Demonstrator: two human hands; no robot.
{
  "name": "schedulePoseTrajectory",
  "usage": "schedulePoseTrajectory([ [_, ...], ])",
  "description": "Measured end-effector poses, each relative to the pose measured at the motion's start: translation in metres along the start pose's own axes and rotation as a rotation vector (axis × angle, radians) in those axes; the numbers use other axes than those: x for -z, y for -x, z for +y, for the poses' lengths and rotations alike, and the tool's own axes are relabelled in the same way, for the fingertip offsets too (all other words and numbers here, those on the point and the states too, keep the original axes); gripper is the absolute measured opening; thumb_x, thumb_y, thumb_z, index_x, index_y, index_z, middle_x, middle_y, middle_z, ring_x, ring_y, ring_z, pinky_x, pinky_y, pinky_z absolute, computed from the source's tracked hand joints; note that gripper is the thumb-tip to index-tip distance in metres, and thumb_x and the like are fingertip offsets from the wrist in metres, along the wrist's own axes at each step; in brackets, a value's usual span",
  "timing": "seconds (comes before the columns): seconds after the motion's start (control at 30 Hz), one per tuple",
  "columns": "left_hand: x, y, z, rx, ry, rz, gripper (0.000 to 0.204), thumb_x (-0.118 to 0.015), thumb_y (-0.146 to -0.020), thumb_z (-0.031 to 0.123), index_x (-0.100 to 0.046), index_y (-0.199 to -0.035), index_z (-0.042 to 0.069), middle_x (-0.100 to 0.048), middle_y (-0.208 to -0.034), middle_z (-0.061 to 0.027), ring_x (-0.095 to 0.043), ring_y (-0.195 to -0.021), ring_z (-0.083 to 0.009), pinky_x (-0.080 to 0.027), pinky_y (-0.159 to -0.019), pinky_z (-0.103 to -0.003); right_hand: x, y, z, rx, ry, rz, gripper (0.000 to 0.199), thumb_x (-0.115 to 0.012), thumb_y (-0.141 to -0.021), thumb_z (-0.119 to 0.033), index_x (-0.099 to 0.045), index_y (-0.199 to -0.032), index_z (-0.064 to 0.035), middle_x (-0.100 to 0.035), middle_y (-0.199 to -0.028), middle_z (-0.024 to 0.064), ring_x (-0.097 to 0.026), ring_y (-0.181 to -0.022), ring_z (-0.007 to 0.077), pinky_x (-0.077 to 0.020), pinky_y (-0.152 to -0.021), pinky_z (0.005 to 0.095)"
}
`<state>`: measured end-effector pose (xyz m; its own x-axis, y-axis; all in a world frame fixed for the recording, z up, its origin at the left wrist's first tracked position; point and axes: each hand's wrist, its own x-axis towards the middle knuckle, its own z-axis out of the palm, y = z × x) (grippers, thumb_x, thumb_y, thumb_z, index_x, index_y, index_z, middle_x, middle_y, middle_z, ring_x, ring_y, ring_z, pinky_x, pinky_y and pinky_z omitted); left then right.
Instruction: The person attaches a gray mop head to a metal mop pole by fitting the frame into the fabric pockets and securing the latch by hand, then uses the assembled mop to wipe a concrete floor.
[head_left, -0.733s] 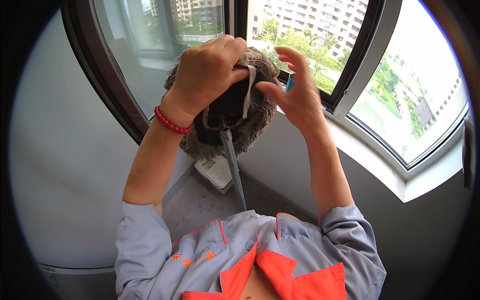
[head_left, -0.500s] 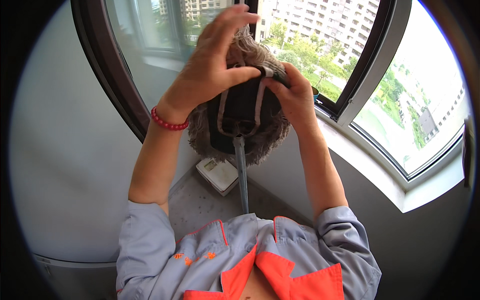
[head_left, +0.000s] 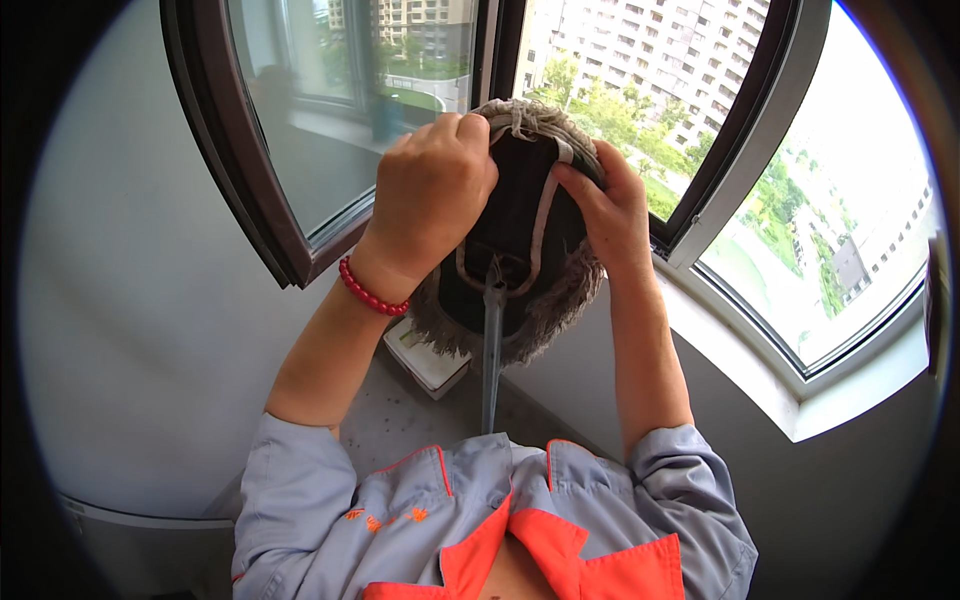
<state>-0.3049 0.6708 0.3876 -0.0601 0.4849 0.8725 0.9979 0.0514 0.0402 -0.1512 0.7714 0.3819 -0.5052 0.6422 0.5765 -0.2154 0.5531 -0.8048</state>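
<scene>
A mop head [head_left: 520, 215] with a black backing and shaggy grey fringe is held up in front of me. A pale-edged loop frames the middle of its backing, and a grey metal pole [head_left: 491, 350] runs from it down toward my chest. My left hand [head_left: 430, 195], below which sits a red bead bracelet [head_left: 370, 287], is closed on the upper left edge of the mop head; its fingertips are hidden. On the opposite edge, my right hand [head_left: 615, 215] grips with the thumb on the backing and the fingers behind the fringe.
An open window sash [head_left: 285, 220] with a dark frame stands at the left, close to my left forearm. The white windowsill [head_left: 720, 330] runs along the right. Below the mop, a white box-like object [head_left: 425, 360] lies on the grey floor [head_left: 385, 420] by the wall.
My left hand has come down from its raised, spread pose and closed on the mop head's upper left edge. The fringe that stood up at the top now lies lower, and the mop head has shifted slightly right.
</scene>
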Motion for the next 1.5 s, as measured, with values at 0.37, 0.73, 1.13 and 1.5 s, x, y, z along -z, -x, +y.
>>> schedulePoseTrajectory([
  [0.37, -0.003, -0.017, -0.015, -0.177, -0.123, -0.177, 0.017, -0.057, -0.077, 0.012, -0.048, -0.064, 0.006, -0.054, -0.059, -0.0082, -0.058, -0.056, -0.0250, -0.046, -0.052, -0.035, 0.001, -0.006, -0.016, 0.031, 0.499, -0.041, 0.036, -0.072, -0.074, -0.021, -0.054, -0.100, -0.0039, -0.062, -0.077, 0.0108, -0.058, -0.069, 0.0193, -0.0465, -0.065, 0.0316],
  [0.73, -0.015, -0.020, 0.004, -0.214, 0.098, -0.008, 0.014, -0.057, -0.076, 0.011, -0.051, -0.065, 0.005, -0.056, -0.061, -0.0092, -0.059, -0.057, -0.0249, -0.048, -0.052, -0.034, -0.008, -0.028, -0.020, 0.121, 1.058, 0.043, 0.026, -0.062, -0.077, -0.022, -0.050, -0.093, -0.0067, -0.062, -0.076, 0.0176, -0.059, -0.075, 0.0372, -0.0456, -0.064, 0.0438],
  [1.13, -0.006, 0.000, 0.004, -0.169, 0.102, 0.059, 0.025, -0.069, -0.069, 0.010, -0.053, -0.089, 0.006, -0.058, -0.084, -0.0070, -0.058, -0.083, -0.0243, -0.044, -0.080, -0.037, 0.005, -0.018, -0.023, 0.110, 0.914, -0.021, 0.037, -0.071, -0.069, -0.026, -0.055, -0.098, -0.0098, -0.064, -0.083, 0.0112, -0.062, -0.080, 0.0309, -0.0474, -0.068, 0.0393],
  [1.5, -0.022, -0.021, -0.012, -0.003, 0.571, -0.167, 0.035, -0.068, -0.077, 0.024, -0.056, -0.104, 0.006, -0.062, -0.092, -0.0125, -0.061, -0.086, -0.0286, -0.049, -0.073, -0.036, 0.016, -0.036, -0.030, 0.014, 0.191, -0.140, 0.015, -0.060, -0.077, -0.006, -0.059, -0.092, -0.0038, -0.059, -0.085, 0.0038, -0.055, -0.078, 0.0101, -0.0448, -0.069, 0.0252],
])
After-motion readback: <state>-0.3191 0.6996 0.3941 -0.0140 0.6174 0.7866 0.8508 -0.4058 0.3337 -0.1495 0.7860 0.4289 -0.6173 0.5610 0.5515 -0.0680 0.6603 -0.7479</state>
